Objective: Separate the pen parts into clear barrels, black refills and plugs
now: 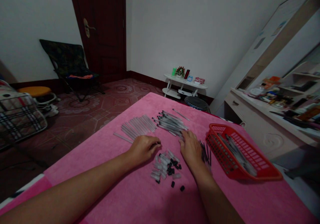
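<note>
My left hand is closed in a pinch just above the pink cloth; a small dark thing shows at its fingertips, too little to name. My right hand reaches forward, fingers curled at the near end of a pile of grey, dark-tipped pen barrels, seemingly gripping one. Clear empty pen barrels lie in a row beyond my left hand. Between my hands are clear pen caps and small black plugs. Thin dark refills lie partly hidden right of my right hand.
A red plastic basket holding more pen parts stands on the right of the pink-covered table. One pen barrel lies apart at the back. Beyond are a dresser, a low white shelf and a folding chair.
</note>
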Demonstrator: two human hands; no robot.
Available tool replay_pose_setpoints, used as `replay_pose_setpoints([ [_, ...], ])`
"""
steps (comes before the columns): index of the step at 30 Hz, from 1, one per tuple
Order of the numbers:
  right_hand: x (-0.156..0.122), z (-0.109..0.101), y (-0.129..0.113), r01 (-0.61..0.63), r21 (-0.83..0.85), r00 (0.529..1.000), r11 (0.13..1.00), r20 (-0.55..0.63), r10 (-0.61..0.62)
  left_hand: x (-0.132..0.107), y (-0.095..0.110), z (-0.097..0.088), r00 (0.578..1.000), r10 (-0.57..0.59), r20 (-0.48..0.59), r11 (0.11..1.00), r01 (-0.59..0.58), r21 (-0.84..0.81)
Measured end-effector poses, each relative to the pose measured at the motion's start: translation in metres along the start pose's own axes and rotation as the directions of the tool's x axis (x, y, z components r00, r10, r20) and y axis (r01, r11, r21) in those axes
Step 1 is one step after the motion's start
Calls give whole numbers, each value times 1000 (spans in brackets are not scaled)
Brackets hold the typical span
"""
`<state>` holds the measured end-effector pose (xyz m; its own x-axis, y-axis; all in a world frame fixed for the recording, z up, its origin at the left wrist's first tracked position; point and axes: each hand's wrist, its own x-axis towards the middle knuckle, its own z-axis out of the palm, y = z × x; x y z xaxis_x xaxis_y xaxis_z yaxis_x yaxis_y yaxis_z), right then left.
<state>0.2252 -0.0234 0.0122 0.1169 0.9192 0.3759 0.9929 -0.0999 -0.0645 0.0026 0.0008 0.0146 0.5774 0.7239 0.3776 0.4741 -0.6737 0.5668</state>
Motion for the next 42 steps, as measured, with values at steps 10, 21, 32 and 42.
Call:
replay_pose_setpoints([
  [10,-7,-13,1,-65,80,998,995,0,66,-1,1,0,986,159,-56,984,-153,90],
  [21,-40,-42,-54,-681,731,714,34,675,-186,-5,0,-8,806,579,-124,785,-510,351],
  [32,-43,-43,-49,-702,712,658,10,654,-373,-4,-2,-13,803,588,-93,759,-508,406],
  [42,-37,-56,-40,-61,665,913,745,338,-227,-10,-5,-6,923,380,60,852,-375,365],
])
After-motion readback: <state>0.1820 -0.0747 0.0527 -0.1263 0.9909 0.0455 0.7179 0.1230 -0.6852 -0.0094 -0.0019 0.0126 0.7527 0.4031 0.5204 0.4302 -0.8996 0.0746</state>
